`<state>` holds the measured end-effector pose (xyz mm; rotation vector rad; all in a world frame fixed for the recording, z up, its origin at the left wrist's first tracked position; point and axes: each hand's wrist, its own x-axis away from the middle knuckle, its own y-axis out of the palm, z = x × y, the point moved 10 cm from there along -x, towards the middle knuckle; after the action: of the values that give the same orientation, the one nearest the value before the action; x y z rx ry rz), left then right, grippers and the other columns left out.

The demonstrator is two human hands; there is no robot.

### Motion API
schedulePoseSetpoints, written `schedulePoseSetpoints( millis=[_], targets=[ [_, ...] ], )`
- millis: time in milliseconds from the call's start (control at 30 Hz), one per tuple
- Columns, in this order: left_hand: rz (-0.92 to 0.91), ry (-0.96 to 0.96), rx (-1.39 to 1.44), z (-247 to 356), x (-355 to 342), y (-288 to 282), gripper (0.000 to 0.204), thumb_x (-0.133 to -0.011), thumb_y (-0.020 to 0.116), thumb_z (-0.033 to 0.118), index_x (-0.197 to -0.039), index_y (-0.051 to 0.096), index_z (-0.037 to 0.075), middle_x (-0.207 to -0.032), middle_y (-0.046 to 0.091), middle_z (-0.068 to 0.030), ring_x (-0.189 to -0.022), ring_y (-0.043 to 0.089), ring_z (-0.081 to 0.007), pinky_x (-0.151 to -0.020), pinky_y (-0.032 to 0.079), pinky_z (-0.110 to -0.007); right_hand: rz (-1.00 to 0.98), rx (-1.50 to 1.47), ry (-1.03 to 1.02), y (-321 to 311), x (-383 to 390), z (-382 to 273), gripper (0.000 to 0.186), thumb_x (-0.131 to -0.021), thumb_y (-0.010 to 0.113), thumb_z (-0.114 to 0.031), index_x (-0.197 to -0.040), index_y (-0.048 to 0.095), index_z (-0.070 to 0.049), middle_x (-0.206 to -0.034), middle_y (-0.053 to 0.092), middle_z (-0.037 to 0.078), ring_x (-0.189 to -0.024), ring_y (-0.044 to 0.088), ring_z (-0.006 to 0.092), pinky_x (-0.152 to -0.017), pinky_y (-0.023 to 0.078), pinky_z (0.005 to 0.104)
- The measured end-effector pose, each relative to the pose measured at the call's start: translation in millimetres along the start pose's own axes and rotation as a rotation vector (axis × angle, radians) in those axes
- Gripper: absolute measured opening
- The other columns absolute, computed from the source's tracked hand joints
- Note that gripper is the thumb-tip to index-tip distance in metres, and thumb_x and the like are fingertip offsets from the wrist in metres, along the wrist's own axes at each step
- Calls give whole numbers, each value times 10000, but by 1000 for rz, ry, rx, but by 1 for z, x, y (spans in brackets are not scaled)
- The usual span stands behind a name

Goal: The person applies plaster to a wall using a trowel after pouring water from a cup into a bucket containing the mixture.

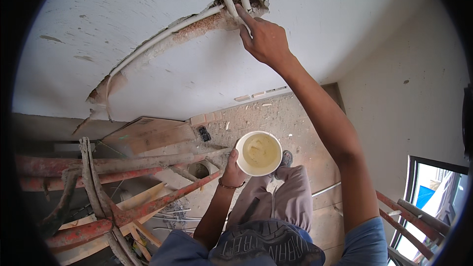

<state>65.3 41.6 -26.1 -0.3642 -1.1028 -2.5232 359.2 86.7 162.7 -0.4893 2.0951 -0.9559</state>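
My left hand [231, 173] is closed around the side of a white round tub [240, 153], which is held upright in front of my legs. Inside the tub is a pale yellow liquid [261, 150]. My right hand [266, 39] is raised to the wall, index finger stretched into a broken-out hole [256, 1], thumb apart from it, the other fingers partly hidden. Two short white pipes [229, 4] stand in that hole, and the fingertip is at or very near them. A long white pipe [167, 32] runs from there down a chiselled groove to the left.
Red, plaster-splashed scaffold bars [148, 165] cross the left side at about tub height. A cardboard sheet [148, 135] leans low by the wall. Rubble lies on the dusty floor [295, 113]. More red bars [409, 224] stand before a window [428, 192] at the lower right.
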Motion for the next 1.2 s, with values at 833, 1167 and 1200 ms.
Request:
schedulePoseSetpoints(
  millis=[833,1167,1200],
  targets=[
    [338,254,101,22,2,48,656,-945,329,556,-1403,334,86,-1399,406,-95,-1294,394,-258,-1074,326,-429,-123,-1010,163,66,-21,36,594,-899,526,-186,-1452,315,-136,-667,640,71,-567,529,100,-589,450,258],
    [421,351,125,38,37,40,672,-931,386,566,-1401,336,87,-1389,418,-96,-1281,411,-255,-1062,348,-440,-57,-845,112,62,-4,34,537,-935,501,-204,-1437,338,-106,-697,650,84,-581,580,133,-589,478,277],
    [425,353,137,40,37,40,667,-931,388,563,-1402,336,93,-1390,418,-93,-1281,411,-255,-1060,350,-445,-92,-806,132,65,-6,34,552,-932,508,-215,-1442,325,-108,-684,647,88,-574,587,144,-588,479,284]
  ],
)
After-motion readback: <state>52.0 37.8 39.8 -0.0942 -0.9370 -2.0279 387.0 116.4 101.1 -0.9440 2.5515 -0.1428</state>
